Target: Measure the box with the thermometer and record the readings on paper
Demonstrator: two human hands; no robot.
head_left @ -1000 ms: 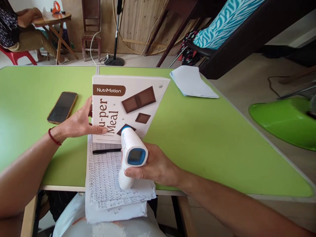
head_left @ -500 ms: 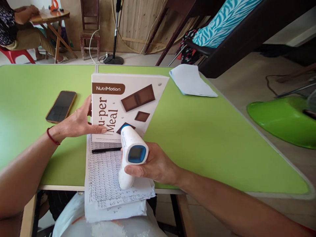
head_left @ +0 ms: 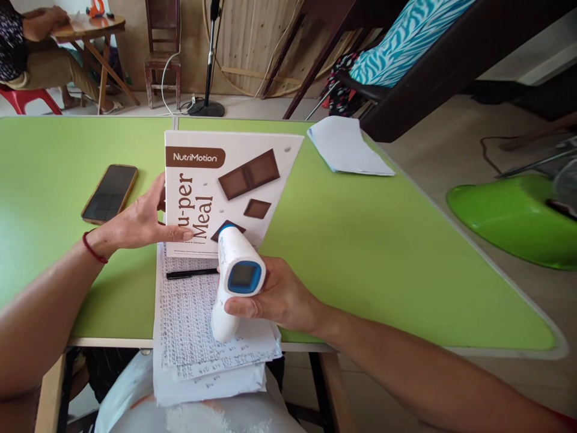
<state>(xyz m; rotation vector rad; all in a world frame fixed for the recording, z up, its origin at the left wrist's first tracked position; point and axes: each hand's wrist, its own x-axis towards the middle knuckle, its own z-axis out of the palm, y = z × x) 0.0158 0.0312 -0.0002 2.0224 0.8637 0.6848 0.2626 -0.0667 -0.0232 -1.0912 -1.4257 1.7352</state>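
Note:
My left hand (head_left: pixel 139 219) grips the left edge of a white NutriMotion meal box (head_left: pixel 252 210), thumb across its front and the other fingers hidden behind. The box stands tilted, with brown chocolate pieces printed on it. Wrapped round the handle of a white and blue infrared thermometer (head_left: pixel 238 252) is my right hand (head_left: pixel 274 294). The thermometer's front end points at the lower part of the box; whether they touch I cannot tell. Its small screen looks dark. Below lie handwritten sheets (head_left: pixel 184 325), hanging over the table's near edge, with a black pen (head_left: pixel 192 273) on them.
On the green table (head_left: pixel 360 258), a phone (head_left: pixel 109 193) lies left of my left hand. Folded white paper (head_left: pixel 349 147) rests at the far right edge. Beyond are a microphone stand base (head_left: pixel 206 108), a wooden chair (head_left: pixel 162 66), a green plastic seat (head_left: pixel 514 219) and a seated person (head_left: pixel 40 54).
The thermometer and my right hand have shifted very slightly left and up in view. The whole scene has drifted a little left too. Both hands keep their hold.

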